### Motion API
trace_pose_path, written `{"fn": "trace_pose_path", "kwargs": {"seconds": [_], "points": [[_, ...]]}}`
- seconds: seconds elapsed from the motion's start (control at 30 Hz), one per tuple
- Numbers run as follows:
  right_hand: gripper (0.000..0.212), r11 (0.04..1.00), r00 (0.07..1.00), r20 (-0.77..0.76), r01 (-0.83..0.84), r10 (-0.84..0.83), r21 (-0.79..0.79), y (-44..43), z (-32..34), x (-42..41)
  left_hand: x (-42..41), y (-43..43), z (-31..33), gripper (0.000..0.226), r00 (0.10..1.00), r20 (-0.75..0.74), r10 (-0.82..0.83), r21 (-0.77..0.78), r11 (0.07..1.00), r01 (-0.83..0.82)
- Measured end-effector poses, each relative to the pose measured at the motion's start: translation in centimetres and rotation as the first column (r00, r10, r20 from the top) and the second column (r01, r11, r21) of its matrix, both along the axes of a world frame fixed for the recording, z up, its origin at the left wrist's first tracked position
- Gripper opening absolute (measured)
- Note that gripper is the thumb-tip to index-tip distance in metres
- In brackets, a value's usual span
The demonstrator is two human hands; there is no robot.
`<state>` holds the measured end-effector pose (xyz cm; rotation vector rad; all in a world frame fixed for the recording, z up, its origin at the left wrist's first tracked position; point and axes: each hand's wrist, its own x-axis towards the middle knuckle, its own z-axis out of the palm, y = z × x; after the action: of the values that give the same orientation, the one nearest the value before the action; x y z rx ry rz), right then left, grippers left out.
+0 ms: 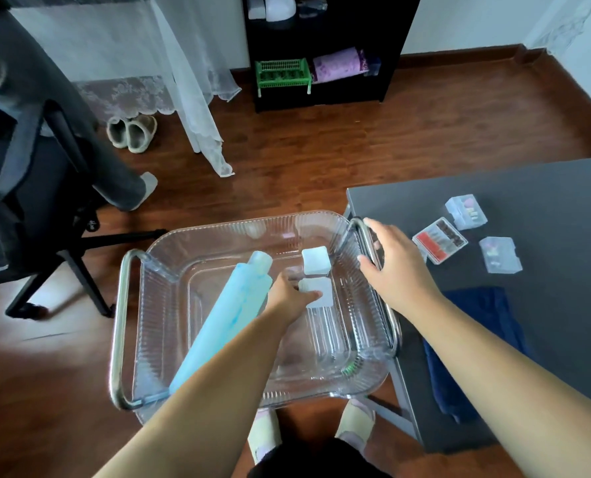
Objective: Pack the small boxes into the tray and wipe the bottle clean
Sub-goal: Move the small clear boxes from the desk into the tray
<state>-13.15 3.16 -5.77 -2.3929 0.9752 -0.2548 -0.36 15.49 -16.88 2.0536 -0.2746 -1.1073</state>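
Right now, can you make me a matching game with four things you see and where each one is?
Things:
1. light blue plastic bottle
2. dark blue cloth
3. green plastic basket
4. pair of grey slippers

Places:
A. on the wooden floor by the white curtain
B. lying in the clear ribbed tray
C. in the black shelf
D. on the grey table

Pairs: 1-B, 2-D, 3-C, 4-A
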Motion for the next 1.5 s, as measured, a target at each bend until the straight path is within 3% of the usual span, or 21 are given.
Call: {"fn": "trace_pose_path", "kwargs": {"seconds": [0.3, 0.6, 0.97, 1.3, 1.5], "points": [[0.056, 0.998, 0.998, 0.058, -0.001, -0.002, 0.057, -0.1, -0.1, 0.0, -0.5, -0.8, -1.2, 0.062, 0.987, 0.140, -0.084, 0.240, 0.970, 0.049], [0.055, 0.998, 0.995, 0.096, -0.006, -0.001, 0.068, -0.2, -0.4, 0.1, -1.0, -1.8, -1.6, 0.052, 0.994, 0.105, -0.003, 0.130, 0.992, -0.011], [0.055, 0.998, 0.994, 0.113, 0.002, -0.009, 0.063, -0.4, -1.0, -0.1, -0.7, -3.1, -1.5, 0.055, 0.996, 0.081, 0.034, 0.032, 0.999, -0.037], [0.056, 0.999, 0.994, 0.110, -0.001, -0.004, 0.046, -0.4, -1.1, -0.1, 0.0, -3.8, -0.8, 0.059, 0.995, 0.101, -0.014, 0.056, 0.998, 0.008], [0.059, 0.995, 0.996, 0.084, -0.027, 0.019, 0.098, -0.4, 0.0, -0.3, 1.2, -2.4, 3.3, 0.055, 0.971, 0.232, -0.061, 0.056, 0.997, 0.049]]}}
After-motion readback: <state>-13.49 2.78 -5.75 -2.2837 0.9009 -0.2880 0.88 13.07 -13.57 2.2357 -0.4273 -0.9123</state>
